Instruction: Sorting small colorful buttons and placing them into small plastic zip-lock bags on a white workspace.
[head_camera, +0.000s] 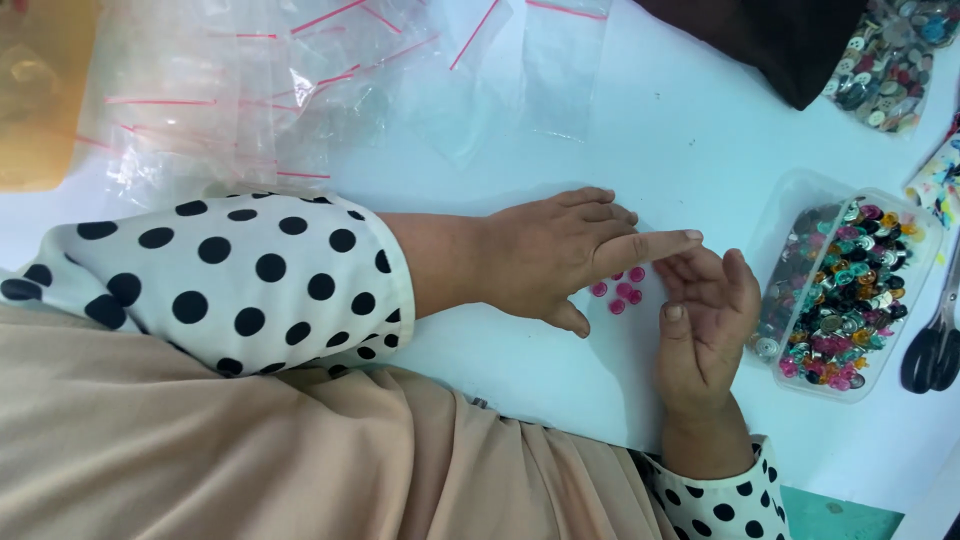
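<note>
Pink buttons (620, 290) on white table (660, 120), left hand (545, 255) flat, fingers spread over them, right hand (700, 320) cupped open alongside, both hands empty

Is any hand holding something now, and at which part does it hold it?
Nothing is held. The left hand lies flat over the small round pink buttons on the white table; the right hand rests open beside them.

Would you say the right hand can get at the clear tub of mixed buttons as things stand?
Probably yes: the right hand lies palm-up just beside the clear tub, which is open on top, and only bare white table separates them.
</note>
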